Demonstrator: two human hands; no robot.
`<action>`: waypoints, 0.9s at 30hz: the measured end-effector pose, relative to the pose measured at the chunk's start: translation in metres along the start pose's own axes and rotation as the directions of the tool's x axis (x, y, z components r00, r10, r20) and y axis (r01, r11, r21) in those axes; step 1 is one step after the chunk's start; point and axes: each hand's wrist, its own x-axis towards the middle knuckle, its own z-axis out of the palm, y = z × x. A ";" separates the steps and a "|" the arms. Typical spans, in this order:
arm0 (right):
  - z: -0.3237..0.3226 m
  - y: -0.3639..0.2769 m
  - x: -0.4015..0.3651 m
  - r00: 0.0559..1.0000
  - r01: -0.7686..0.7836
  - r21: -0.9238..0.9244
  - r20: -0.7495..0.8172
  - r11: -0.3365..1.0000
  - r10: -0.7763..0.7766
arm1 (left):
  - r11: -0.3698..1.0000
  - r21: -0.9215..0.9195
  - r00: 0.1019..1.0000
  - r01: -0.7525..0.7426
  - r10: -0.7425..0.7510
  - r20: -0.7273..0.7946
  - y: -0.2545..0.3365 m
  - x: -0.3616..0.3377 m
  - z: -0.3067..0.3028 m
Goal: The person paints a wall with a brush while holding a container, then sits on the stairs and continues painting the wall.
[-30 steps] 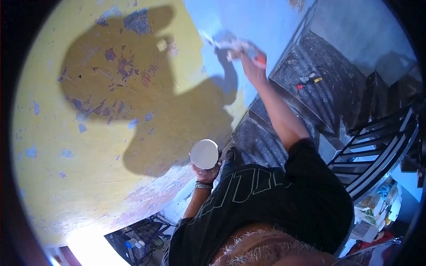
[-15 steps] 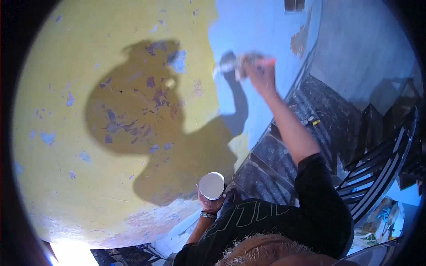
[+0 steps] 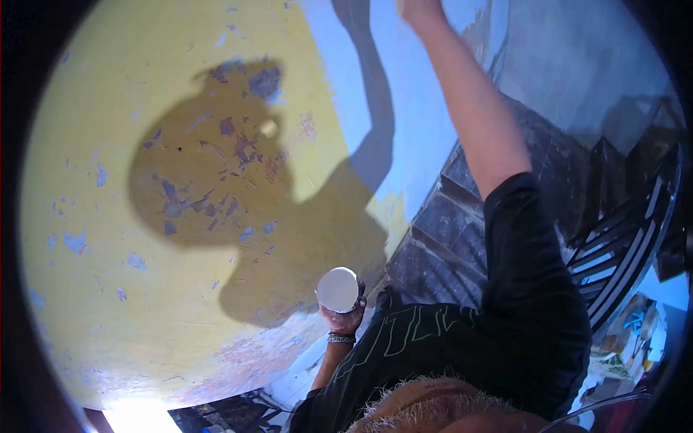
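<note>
My left hand (image 3: pixel 342 319) is wrapped round a small round container (image 3: pixel 338 289) of whitish paint, held level near the lower part of the wall. A beaded bracelet circles that wrist. My right arm (image 3: pixel 482 115) stretches up along the blue-painted part of the wall (image 3: pixel 422 137). Only the edge of my right hand (image 3: pixel 420 9) shows at the top of the view; its fingers, and anything in them, are out of frame. To the left the wall is yellow (image 3: pixel 86 209), with peeled patches, and my shadow falls across it.
Dark tiled stairs (image 3: pixel 447 220) run along the foot of the wall on the right. Beyond them stands a metal railing (image 3: pixel 624 249), with assorted items (image 3: pixel 635 339) lying below it. A bright light (image 3: pixel 141 418) glares at the lower left.
My right hand, earlier on a paintbrush at the yellow-blue edge, has moved up almost out of view, and the brush has left the frame. My left hand still holds the paint container.
</note>
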 end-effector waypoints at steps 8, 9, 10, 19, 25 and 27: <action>-0.124 0.078 -0.264 0.854 -0.499 -0.158 -0.259 0.852 0.452 | 0.997 0.072 1.000 0.007 -0.006 -0.015 0.005 0.004 -0.003; -0.132 0.070 -0.294 0.805 -0.573 -0.097 -0.253 0.814 0.537 | 0.998 0.052 1.000 0.028 -0.028 -0.007 0.005 0.008 -0.004; -0.140 0.061 -0.323 0.745 -0.646 -0.033 -0.245 0.763 0.621 | 0.998 0.031 0.999 0.050 -0.050 -0.007 0.005 0.007 -0.005; -0.167 0.068 -0.503 0.442 -0.885 0.066 -0.198 0.461 0.875 | 0.187 0.972 0.981 -0.144 0.155 0.115 -0.002 0.009 -0.009; -0.073 0.042 -0.336 0.813 -0.577 -0.186 -0.035 0.795 0.581 | 0.998 0.051 0.999 0.049 -0.049 0.002 -0.005 0.005 -0.009; -0.060 0.024 -0.291 0.878 -0.477 -0.069 -0.008 0.876 0.478 | 0.998 0.034 0.999 0.050 -0.050 -0.003 -0.008 0.002 -0.003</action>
